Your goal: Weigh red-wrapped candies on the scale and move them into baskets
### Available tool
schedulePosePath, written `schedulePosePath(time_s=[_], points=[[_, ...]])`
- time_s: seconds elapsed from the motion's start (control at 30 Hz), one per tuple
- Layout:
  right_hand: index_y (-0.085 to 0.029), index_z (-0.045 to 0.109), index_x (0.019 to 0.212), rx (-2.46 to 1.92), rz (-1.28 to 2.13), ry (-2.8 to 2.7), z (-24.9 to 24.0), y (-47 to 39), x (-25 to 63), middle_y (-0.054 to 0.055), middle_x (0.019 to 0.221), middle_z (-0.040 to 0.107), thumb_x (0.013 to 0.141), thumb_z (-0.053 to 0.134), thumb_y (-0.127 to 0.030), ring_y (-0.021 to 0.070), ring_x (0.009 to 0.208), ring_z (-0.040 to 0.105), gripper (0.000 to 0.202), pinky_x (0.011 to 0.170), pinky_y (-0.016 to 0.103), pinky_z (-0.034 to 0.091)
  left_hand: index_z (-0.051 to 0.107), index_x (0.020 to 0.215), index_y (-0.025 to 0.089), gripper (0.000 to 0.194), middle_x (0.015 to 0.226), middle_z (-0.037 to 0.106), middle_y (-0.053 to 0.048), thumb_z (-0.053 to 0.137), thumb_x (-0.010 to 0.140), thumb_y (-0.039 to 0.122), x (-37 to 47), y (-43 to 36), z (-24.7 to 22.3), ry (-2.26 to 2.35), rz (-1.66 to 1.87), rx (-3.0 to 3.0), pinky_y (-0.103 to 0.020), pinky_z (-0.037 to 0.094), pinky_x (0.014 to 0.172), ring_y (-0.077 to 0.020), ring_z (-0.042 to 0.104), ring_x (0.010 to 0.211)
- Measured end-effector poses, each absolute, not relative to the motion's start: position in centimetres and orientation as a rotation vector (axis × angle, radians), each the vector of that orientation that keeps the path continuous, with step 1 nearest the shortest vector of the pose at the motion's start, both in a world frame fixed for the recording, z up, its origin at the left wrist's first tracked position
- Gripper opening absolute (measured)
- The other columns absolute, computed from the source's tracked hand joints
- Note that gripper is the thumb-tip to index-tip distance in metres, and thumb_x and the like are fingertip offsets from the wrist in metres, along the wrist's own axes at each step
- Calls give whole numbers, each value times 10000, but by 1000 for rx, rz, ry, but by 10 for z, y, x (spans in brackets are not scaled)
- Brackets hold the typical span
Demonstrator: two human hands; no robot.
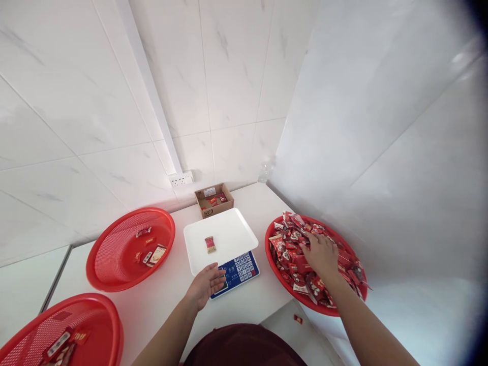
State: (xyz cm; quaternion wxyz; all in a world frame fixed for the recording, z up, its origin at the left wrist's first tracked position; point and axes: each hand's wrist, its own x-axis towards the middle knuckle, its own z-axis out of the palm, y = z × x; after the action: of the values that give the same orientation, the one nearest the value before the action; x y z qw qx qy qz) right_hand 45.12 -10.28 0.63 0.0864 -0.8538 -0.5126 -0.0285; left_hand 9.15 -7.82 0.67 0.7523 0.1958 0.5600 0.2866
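Note:
My right hand point(322, 253) reaches into a heap of small red wrapped snacks point(287, 256) that fills a round red basket point(271, 259) on the right. Its fingers are spread over the packets, and I see none lifted. Beside the near edge of a digital scale, my left hand point(207, 284) hovers with fingers stretched and nothing held. The scale has a white tray point(229, 229) and a blue keypad point(240, 269), partly hidden by that hand. A single red and gold wrapped snack point(210, 244) lies on the tray.
A cardboard box point(215, 211) with a few red packets stands behind the scale. Two red baskets, one farther back point(170, 229) and one nearer point(114, 325), hold several packets on the left. One red packet point(298, 319) lies low, below the right basket. Walls close in behind and right.

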Motion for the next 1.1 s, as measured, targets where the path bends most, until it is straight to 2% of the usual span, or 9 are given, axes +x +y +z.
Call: schedulePosePath(time_s=[0.1, 0.2, 0.37, 0.5, 0.63, 0.9, 1.0, 1.1], points=[[-174, 412, 1337, -2726, 10, -1513, 0, -96, 466, 152, 1375, 446, 850, 386, -450, 331, 1298, 320, 560, 1010, 562, 238, 495, 1082, 160, 287, 932, 693, -86, 582, 832, 272, 90, -87, 4, 1220, 581, 440, -255, 522, 710, -133, 667, 723], [-206, 388, 1354, -2755, 52, -1595, -8, -87, 470, 139, 1366, 460, 855, 365, -468, 320, 1266, 367, 564, 998, 583, 231, 520, 1047, 167, 281, 926, 694, -73, 615, 806, 278, 90, -91, 4, 1228, 568, 443, -251, 513, 714, -127, 663, 718], [-241, 451, 1304, -2717, 7, -1667, -10, -80, 474, 131, 1236, 566, 864, 389, -374, 299, 1148, 475, 464, 940, 556, 294, 524, 1017, 161, 216, 862, 685, -51, 582, 827, 246, 88, -94, 6, 1248, 584, 445, -227, 502, 666, -108, 645, 672], [-227, 512, 1247, -2653, -47, -1731, -4, -81, 475, 117, 1163, 617, 862, 409, -280, 265, 1085, 522, 402, 916, 466, 329, 520, 1009, 157, 192, 820, 676, -42, 566, 835, 225, 87, -94, 5, 1263, 608, 427, -220, 497, 643, -99, 632, 636], [-213, 538, 1222, -2611, -97, -1723, 1, -85, 472, 126, 1121, 639, 874, 374, -251, 261, 1040, 549, 387, 877, 445, 346, 523, 1005, 154, 188, 806, 671, -36, 565, 836, 226, 87, -94, 5, 1262, 607, 431, -222, 497, 644, -98, 628, 633], [-175, 559, 1204, -2300, -159, -1532, 12, -85, 470, 144, 1091, 645, 878, 328, -232, 259, 990, 571, 403, 888, 446, 370, 533, 982, 164, 187, 802, 668, -32, 592, 817, 231, 91, -92, 7, 1278, 586, 431, -220, 492, 647, -98, 629, 633], [-143, 558, 1197, -2105, -74, -1347, 20, -80, 472, 157, 1133, 626, 864, 347, -277, 259, 1060, 545, 416, 905, 422, 401, 536, 980, 165, 192, 809, 665, -32, 596, 814, 240, 92, -92, 7, 1265, 577, 447, -222, 490, 653, -97, 628, 639], [-163, 573, 1171, -1958, 49, -1106, 33, -76, 466, 130, 1132, 631, 837, 405, -357, 253, 1062, 546, 422, 930, 426, 404, 536, 980, 168, 195, 830, 663, -35, 596, 812, 248, 92, -93, 10, 1240, 573, 473, -227, 487, 670, -98, 625, 657]])
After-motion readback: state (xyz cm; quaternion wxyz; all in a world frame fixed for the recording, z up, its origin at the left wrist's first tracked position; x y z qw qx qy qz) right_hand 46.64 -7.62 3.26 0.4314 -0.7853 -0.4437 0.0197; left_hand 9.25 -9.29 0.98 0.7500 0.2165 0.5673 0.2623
